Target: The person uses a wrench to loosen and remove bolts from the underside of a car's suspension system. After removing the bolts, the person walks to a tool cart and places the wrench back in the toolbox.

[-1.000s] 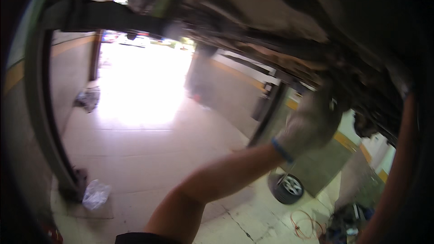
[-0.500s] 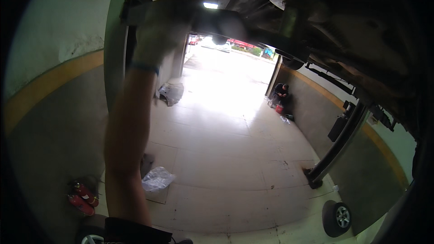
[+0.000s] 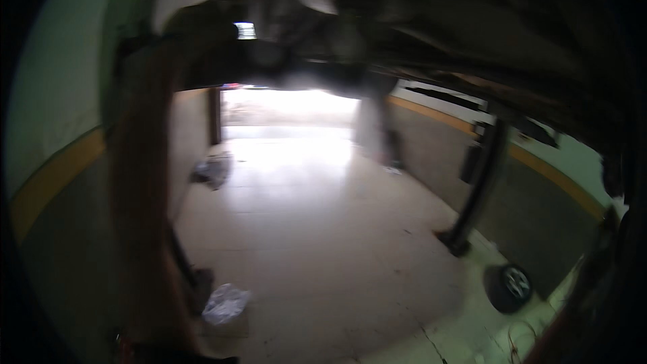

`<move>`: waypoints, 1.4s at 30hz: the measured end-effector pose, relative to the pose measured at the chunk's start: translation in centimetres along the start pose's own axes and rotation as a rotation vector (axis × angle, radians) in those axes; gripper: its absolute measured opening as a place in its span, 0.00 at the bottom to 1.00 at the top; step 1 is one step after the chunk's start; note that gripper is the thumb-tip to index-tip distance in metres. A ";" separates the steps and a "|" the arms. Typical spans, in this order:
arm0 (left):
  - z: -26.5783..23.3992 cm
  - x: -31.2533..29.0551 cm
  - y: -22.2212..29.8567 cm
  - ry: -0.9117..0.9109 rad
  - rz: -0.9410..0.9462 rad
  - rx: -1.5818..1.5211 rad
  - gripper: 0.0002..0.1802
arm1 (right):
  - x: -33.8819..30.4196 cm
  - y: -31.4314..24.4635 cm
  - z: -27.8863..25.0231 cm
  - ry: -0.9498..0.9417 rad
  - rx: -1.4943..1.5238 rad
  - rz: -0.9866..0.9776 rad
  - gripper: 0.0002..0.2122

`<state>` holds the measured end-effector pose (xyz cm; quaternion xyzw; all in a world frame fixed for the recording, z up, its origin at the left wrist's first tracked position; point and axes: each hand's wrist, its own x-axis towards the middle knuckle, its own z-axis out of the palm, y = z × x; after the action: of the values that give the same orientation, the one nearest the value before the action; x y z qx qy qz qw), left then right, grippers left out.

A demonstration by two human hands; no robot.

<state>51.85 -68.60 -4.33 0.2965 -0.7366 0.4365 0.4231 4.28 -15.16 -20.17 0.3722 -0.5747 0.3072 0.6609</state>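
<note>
My raised left forearm [image 3: 143,189] crosses the left side of the picture from the lower edge. Up near the dark underside of a raised car [image 3: 472,34], my left hand [image 3: 194,25] is dark and smeared by motion. It is beside or against dark parts there; whether it touches or grips them cannot be made out. Its fingers do not show. My right hand does not show. Along the lower right rim runs a dark, reddish blurred shape [image 3: 563,317] that I cannot identify.
A dark lift post [image 3: 477,195] stands at the right wall, with a wheel [image 3: 510,288] near it. Clear plastic wrapping [image 3: 226,303] lies on the tiled floor [image 3: 317,249]. Farther back at left is a crumpled grey piece [image 3: 212,172]. Bright daylight fills the doorway [image 3: 290,108].
The view has swung and blurred, so the doorway sits lower and further left. My left arm now appears nearer the left rim, its hand still raised. The fire extinguishers have mostly left view.
</note>
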 end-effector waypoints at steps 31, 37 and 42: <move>24.3 -67.2 58.4 -1.684 0.896 -1.072 0.10 | -55.0 -25.1 -28.9 -1.520 -0.383 1.857 0.23; 27.2 -65.4 61.6 -1.735 0.928 -1.006 0.10 | -54.4 -32.7 -36.4 -1.983 -0.274 1.987 0.25; 28.1 -63.8 63.3 -1.741 0.989 -0.951 0.10 | -55.4 -39.2 -42.0 -1.757 -0.484 2.258 0.25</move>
<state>20.30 -61.37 -92.78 -0.0176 -0.9119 -0.1277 -0.3896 50.95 0.54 -82.95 -0.3241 -0.8046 0.2286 -0.4420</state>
